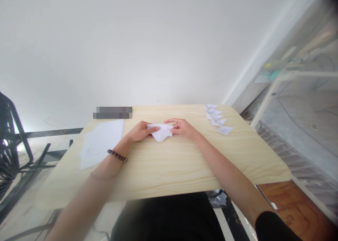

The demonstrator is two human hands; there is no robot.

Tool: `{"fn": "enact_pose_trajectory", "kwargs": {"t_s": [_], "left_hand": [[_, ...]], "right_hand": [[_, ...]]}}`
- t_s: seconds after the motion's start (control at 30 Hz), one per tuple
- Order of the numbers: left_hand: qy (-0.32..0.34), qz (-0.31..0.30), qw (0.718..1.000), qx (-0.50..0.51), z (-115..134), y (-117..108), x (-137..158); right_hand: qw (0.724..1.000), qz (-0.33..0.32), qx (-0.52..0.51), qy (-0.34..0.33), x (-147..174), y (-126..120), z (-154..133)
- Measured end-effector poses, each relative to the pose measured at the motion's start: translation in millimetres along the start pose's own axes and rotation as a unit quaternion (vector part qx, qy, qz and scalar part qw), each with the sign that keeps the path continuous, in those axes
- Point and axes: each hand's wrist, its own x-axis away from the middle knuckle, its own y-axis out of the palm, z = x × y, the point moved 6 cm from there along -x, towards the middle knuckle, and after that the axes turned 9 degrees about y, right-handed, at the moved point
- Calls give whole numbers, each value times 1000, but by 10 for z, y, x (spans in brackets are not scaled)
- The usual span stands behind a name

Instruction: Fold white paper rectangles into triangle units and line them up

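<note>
A partly folded sheet of white paper (pixel 161 132) is held just above the middle of the wooden table, with a pointed flap hanging down at its lower edge. My left hand (pixel 141 131) grips its left end, thumb lying across the front. At the right end, my right hand (pixel 181 128) pinches the paper between thumb and fingers, the index finger stretched over the top. Several folded paper boats (pixel 217 118) stand in a slanting row at the table's back right. To the left lies a loose stack of white paper sheets (pixel 104 140).
The light wooden table (pixel 163 170) stands against a white wall (pixel 158 47). A pixelated dark patch (pixel 113 112) covers something at the back left corner. A black chair (pixel 16 135) is at the left, and a white metal frame (pixel 269 96) stands at the right.
</note>
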Motion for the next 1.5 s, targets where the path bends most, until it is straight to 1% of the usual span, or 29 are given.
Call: {"fn": "enact_pose_trajectory", "kwargs": {"t_s": [0.1, 0.2, 0.37, 0.43, 0.53, 0.67, 0.73, 0.87, 1.03, 1.13, 1.3, 1.5], "left_hand": [[-10, -2, 1000, 5, 17, 5, 0], [-11, -4, 1000, 5, 2, 0, -4], [-7, 13, 1000, -22, -70, -44, -9], [-9, 16, 1000, -26, -81, -41, -9], [-20, 26, 999, -29, -76, -29, -4], [-17, 34, 999, -28, -57, -8, 3], [-10, 32, 999, -23, -56, 1, 2], [-12, 22, 1000, -5, -69, 12, -2], [-17, 3, 1000, 22, -73, 20, -3], [-11, 3, 1000, 26, -62, 12, -2], [1, -23, 998, 56, -35, 39, 4], [7, 7, 998, 54, -16, 14, 12]], "right_hand": [[999, -38, -19, 7, 21, -4, 3], [998, -53, -43, 9, 27, -13, 21], [987, -85, -138, 23, 32, 15, 30], [983, -88, -158, 25, 29, 28, 22], [987, -63, -147, 34, 3, 41, 37], [995, -13, -81, 53, -45, 65, 90], [997, -2, -55, 54, -58, 79, 102], [998, 5, -39, 47, -56, 74, 100], [998, 30, -27, 41, -45, 16, 93], [999, 25, -18, 39, -45, 12, 91], [999, 20, -18, 39, -49, 1, 100], [998, 39, -22, 43, -42, -79, 123]]}}
